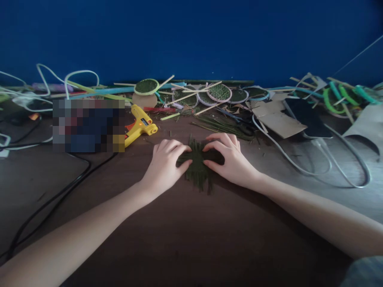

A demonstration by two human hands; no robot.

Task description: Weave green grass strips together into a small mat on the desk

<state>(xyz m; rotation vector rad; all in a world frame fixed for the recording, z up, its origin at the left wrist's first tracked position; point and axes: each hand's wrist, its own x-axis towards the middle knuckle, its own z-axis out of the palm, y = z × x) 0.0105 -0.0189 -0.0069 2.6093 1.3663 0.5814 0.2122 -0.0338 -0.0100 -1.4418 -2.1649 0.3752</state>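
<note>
A small woven mat of dark green grass strips point(198, 163) lies flat on the brown table, with loose strip ends sticking out on its sides. At its left edge, my left hand point(167, 159) grips the weave, thumb below and curved fingers above. My right hand point(229, 157) holds the opposite edge the same way, thumb and fingertips pressed on the strips. Both hands partly cover the strip ends on their own sides.
Left of centre stands a yellow glue gun point(139, 125) beside a blurred-out patch, with black cords point(50, 207) running leftward. Behind lie round woven discs point(220, 92), sticks and loose grass strips point(221, 125). Cardboard point(281, 119), a phone point(308, 119) and a white cable point(287, 163) occupy the right.
</note>
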